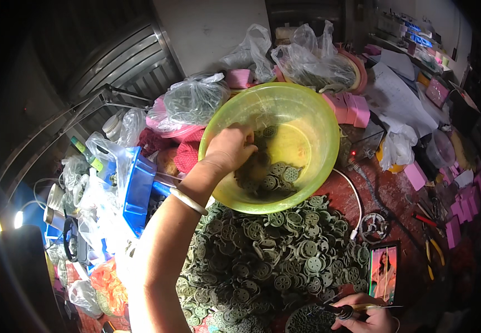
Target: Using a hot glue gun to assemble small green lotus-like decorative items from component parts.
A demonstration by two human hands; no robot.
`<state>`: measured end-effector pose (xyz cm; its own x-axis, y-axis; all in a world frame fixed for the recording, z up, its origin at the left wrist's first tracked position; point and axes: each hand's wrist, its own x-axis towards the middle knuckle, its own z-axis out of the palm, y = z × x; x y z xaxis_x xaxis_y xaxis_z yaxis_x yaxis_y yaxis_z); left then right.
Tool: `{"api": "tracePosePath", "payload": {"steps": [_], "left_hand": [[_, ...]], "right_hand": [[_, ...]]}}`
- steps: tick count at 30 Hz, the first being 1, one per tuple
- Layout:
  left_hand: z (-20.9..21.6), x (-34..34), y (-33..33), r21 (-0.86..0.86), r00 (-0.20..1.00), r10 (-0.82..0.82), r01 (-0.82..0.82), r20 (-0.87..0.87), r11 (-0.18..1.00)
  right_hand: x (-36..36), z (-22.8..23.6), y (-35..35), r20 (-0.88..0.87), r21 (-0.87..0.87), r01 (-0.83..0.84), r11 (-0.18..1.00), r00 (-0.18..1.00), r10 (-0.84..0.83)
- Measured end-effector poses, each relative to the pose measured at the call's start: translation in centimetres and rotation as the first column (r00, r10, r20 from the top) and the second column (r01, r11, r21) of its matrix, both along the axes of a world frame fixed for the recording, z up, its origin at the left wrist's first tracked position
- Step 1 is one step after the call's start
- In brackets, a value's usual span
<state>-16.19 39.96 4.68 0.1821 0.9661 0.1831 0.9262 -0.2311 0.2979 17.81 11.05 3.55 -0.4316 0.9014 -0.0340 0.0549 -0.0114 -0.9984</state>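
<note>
My left hand [230, 147] reaches over the left rim of a translucent yellow-green plastic basin [324, 130]. Its fingers are curled inward; what they hold, if anything, is hidden. Beneath it in the basin lie several round openwork discs [276, 176], some dark and blurred. Against the basin's near side spreads a big heap of similar grey-green discs [284, 250], each with small loops. At the lower right, my right hand [370, 317] is closed around a slim pointed tool with a dark end and a light handle [362, 307]. Near its fingers sits a large round dark perforated piece [309, 320].
A lit phone [383, 273] stands right of the heap. Pliers [433, 256] and a white cable [357, 206] lie on the red tabletop. Blue bins [139, 191] and plastic bags crowd the left. Pink blocks [347, 108] and filled clear bags [196, 99] line the back.
</note>
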Motion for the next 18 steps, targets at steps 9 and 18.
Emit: {"api": "tracePosePath", "payload": {"steps": [9, 18], "left_hand": [[-0.6, -2.1, -0.5, -0.118, 0.989, -0.082, 0.068, -0.121, 0.991], [0.0, 2.2, -1.3, -0.127, 0.882, -0.359, 0.411, 0.304, 0.903]], "right_hand": [[0.2, -0.1, -0.1, -0.013, -0.016, -0.022, 1.000, 1.000, 0.022], [0.5, -1.1, -0.3, 0.017, 0.088, -0.034, 0.996, 0.999, 0.033]]}}
